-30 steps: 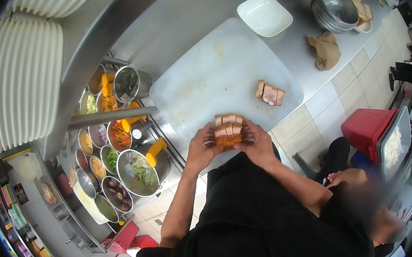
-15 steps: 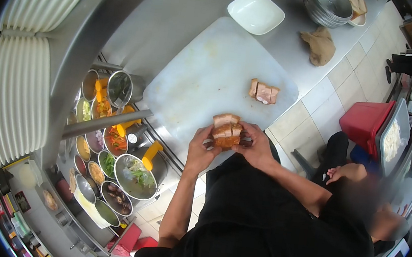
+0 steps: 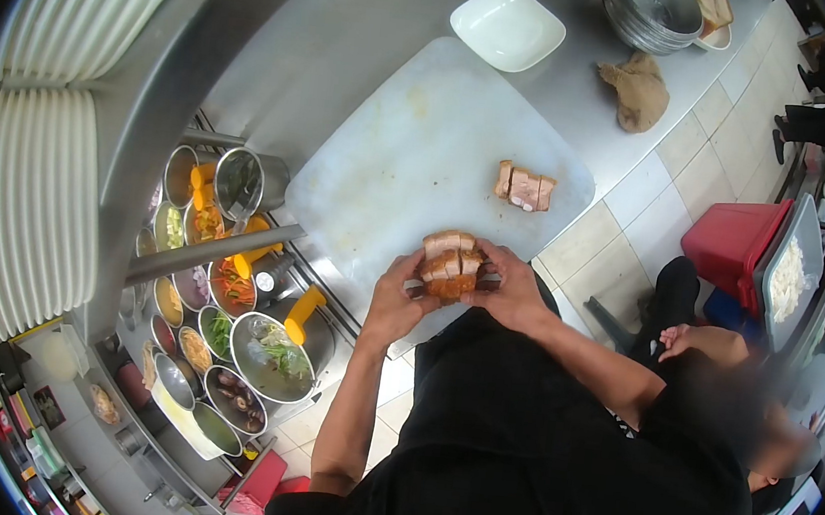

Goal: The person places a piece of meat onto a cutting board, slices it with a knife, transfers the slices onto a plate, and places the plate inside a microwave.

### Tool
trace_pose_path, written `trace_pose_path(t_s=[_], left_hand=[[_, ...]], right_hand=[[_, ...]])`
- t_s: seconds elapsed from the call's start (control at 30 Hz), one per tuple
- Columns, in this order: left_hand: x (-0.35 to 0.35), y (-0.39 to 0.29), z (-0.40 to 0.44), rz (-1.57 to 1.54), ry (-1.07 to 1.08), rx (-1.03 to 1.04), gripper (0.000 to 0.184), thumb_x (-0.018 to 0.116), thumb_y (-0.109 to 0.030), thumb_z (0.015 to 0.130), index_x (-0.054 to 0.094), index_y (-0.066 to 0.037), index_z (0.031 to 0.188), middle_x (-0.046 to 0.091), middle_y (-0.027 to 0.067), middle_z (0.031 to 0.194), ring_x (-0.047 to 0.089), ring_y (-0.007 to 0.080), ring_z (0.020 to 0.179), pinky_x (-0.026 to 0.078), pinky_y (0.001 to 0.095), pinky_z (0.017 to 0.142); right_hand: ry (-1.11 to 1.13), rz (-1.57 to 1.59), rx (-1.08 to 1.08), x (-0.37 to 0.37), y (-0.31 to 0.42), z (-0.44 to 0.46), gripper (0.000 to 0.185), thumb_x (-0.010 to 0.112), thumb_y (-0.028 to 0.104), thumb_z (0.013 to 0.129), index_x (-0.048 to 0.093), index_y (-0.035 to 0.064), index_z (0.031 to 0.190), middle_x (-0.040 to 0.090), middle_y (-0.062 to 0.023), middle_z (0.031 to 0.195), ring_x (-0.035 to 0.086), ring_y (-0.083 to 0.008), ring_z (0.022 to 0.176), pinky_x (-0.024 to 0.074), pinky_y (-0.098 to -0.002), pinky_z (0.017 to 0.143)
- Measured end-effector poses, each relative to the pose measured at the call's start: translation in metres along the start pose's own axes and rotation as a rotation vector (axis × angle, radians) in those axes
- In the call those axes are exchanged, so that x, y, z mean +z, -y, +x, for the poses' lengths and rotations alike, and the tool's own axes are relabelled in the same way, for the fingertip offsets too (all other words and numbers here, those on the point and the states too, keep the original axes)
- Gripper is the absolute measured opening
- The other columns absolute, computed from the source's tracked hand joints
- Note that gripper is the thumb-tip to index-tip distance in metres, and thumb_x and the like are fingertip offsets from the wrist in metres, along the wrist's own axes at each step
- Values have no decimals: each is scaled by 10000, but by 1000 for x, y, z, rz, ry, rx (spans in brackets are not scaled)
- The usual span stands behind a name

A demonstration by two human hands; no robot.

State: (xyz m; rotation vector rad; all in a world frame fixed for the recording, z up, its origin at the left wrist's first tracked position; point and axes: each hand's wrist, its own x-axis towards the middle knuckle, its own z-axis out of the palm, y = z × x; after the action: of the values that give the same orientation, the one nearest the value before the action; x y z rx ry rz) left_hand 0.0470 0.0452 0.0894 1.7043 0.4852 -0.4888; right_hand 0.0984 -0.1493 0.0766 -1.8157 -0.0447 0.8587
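Observation:
Several pieces of crispy roast pork belly [image 3: 452,265], with browned crackling and pale layered meat, sit bunched together at the near edge of a white cutting board [image 3: 384,144]. My left hand [image 3: 396,303] closes on them from the left. My right hand [image 3: 512,293] grips the opposite side, its fingers partly hidden by the meat. Farther along the board, toward its right corner, lies a smaller cut portion of pork [image 3: 525,188], untouched by either hand.
A white square bowl [image 3: 507,26] stands beyond the board, with a brown cloth [image 3: 635,92] and stacked metal bowls [image 3: 656,20] to its right. Metal containers of chopped ingredients [image 3: 273,356] line the left. Another person's hand [image 3: 676,337] shows at right, near a red bin [image 3: 734,228].
Both hands keep their hold on the pork pieces, which have hardly moved. The whole view has shifted very slightly. Another person's legs now show more at the far upper right.

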Motion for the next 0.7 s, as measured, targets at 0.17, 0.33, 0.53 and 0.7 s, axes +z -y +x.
trace_pose_path(t_s=[0.17, 0.33, 0.53, 0.7], left_hand=[[7, -2, 2, -73, 18, 79, 724, 707, 88, 708, 477, -13, 1388, 514, 102, 1218, 547, 228, 1143, 541, 370, 940], [27, -32, 30, -12, 57, 225, 711, 687, 98, 721, 475, -11, 1391, 509, 92, 1231, 545, 208, 1131, 545, 339, 900], [46, -43, 65, 2, 118, 241, 702, 675, 102, 722, 473, -8, 1385, 503, 93, 1254, 559, 207, 1121, 546, 333, 880], [50, -37, 73, 11, 155, 152, 754, 708, 102, 719, 430, -20, 1409, 482, 111, 1290, 543, 236, 1159, 538, 354, 921]], right_hand=[[-43, 101, 15, -14, 19, -13, 820, 785, -75, 689, 429, 16, 1422, 515, -105, 1240, 581, -219, 1076, 571, -323, 882], [-236, 181, -81, -38, 14, -15, 811, 762, -133, 694, 433, 20, 1419, 504, -74, 1196, 579, -194, 1059, 580, -312, 860], [-347, 205, -123, -58, 3, -4, 796, 758, -117, 686, 444, 19, 1404, 535, -132, 1177, 629, -225, 999, 592, -320, 800], [-368, 243, -82, -57, -7, -1, 790, 750, -138, 694, 434, 12, 1402, 520, -115, 1186, 615, -205, 983, 597, -320, 800]])
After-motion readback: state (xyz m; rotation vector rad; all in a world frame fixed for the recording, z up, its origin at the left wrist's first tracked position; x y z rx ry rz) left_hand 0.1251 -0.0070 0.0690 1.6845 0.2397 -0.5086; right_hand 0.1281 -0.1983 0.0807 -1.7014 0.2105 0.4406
